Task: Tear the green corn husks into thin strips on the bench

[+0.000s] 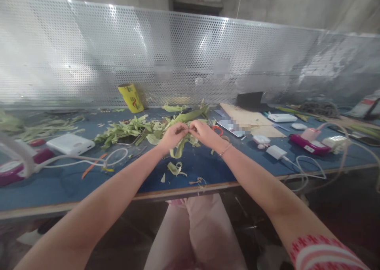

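Note:
My left hand (175,136) and my right hand (204,133) meet above the middle of the blue table (154,163). Both are closed in a pinch, fingertips touching or nearly so; what lies between them is too small or hidden to make out. Behind and beneath them is a heap of pale green leaves (127,127), with one long broad leaf (190,115) on top. A curled green strip (177,151) hangs or lies just below my hands. Nearer the front edge are a torn, curled leaf piece (175,168) and a thin, stringy scrap (198,181).
A perforated metal screen (89,56) closes off the back, with a yellow tube (131,98) leaning there. At right are a phone (230,127), tan cardboard (249,116), a white charger (276,152) and a purple power strip (308,144). A white box (70,144) and looping cables stand left.

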The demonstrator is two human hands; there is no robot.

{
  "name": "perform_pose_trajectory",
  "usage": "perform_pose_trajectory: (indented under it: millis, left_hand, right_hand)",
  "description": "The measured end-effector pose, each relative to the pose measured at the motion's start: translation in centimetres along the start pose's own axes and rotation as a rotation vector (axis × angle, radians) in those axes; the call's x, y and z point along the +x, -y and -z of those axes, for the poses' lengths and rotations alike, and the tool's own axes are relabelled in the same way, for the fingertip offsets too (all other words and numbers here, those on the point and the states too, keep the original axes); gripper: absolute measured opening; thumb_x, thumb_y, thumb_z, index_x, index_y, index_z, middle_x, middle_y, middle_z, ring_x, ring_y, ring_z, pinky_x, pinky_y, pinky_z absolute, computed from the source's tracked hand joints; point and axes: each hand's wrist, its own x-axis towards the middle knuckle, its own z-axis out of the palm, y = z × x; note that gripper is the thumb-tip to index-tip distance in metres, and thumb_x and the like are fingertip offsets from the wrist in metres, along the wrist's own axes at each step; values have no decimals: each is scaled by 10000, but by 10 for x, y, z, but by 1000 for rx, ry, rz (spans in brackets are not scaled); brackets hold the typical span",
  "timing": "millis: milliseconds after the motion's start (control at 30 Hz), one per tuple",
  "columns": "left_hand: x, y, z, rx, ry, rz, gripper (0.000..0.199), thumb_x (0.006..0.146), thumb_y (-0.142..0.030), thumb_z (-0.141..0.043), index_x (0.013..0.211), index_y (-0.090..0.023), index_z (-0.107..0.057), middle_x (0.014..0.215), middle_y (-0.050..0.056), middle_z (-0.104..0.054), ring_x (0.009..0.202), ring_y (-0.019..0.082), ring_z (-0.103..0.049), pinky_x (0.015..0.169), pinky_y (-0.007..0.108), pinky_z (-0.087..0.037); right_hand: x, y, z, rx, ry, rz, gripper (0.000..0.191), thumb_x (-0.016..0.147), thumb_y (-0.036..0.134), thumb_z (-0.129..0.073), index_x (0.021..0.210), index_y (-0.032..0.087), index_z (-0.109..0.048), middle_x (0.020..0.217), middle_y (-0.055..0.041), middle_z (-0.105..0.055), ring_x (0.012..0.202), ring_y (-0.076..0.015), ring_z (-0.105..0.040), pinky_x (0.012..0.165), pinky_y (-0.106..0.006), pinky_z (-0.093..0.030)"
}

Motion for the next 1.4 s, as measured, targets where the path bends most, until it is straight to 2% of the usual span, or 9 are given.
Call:
perform_pose_trajectory:
  millis: [167,433,633,867,1133,1400]
  left_hand:
    - [3,1,-1,-187,-40,23,206,677,-338,-645,702,-153,-556,627,-19,-544,575,78,-470,577,233,-382]
    - [4,4,-2,-60,-84,19,190,726,-339,-583,726,-151,-550,630,-25,-527,581,72,-456,581,221,-371]
    - [3,4,-1,-5,-75,31,192,741,-343,-558,736,-152,-538,635,-27,-514,583,74,-450,582,220,-364]
    - [0,0,-2,24,-55,9,209,768,-363,-530,741,-156,-535,625,-27,-503,571,77,-443,564,225,-355]
    - [-1,-2,-1,146,-21,-35,191,768,-357,-513,757,-167,-524,618,-29,-482,572,87,-437,576,229,-366]
    - [-4,-4,5,473,30,-195,118,792,-239,-445,793,-184,-550,701,-4,-559,624,105,-477,625,236,-378]
  right_hand:
    - [2,5,1,83,-49,-62,127,847,277,-431,753,193,-420,722,-1,-471,685,-133,-452,652,-258,-360]
    - [0,0,-2,179,-57,-30,93,839,276,-436,849,185,-451,783,-22,-516,690,-127,-489,632,-252,-383]
    - [1,2,-3,184,-58,-67,115,834,303,-423,820,191,-449,713,-3,-497,586,-113,-459,559,-248,-374]
    - [1,1,-5,125,-82,-61,58,775,247,-458,782,192,-441,756,-11,-504,654,-123,-493,628,-263,-401]
    - [0,3,-7,85,-83,-41,64,738,225,-467,759,194,-414,743,-4,-467,638,-121,-464,620,-260,-381]
    - [-3,9,-5,90,-55,-76,55,759,214,-440,781,200,-391,729,7,-447,627,-122,-438,602,-255,-356]
